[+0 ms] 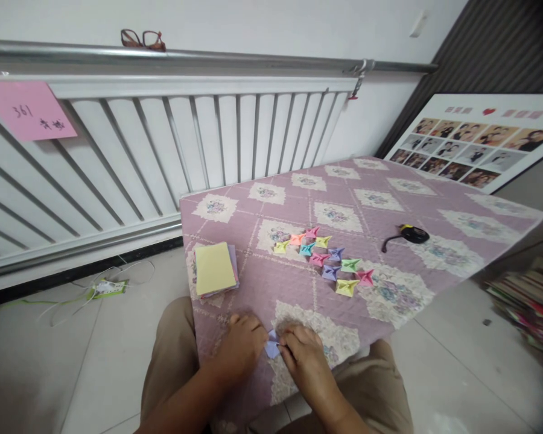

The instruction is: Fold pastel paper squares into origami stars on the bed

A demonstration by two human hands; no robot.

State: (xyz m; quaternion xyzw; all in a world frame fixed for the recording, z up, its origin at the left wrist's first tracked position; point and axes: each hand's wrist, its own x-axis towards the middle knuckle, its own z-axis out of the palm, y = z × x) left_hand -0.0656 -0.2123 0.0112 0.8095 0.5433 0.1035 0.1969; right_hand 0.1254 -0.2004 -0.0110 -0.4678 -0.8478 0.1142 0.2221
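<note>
A small piece of folded lavender paper (272,345) lies between my two hands, close to the near edge of the table. My left hand (245,342) grips its left side with fingers curled. From the right, my right hand (304,348) pinches the paper between thumb and fingers. Parts of the paper are hidden behind the fingertips. Farther off stand several folded paper shapes in rows, among them a yellow one (346,287) and a pink one (365,276). To the left rests a stack of square coloured paper (215,269), yellow on top.
A patterned purple cloth (262,283) covers the table. Toward the right lies a black object with a short cord (414,234). Behind the table is a white radiator (235,132); a photo board (470,144) leans at the back right. A power strip (108,289) is on the floor.
</note>
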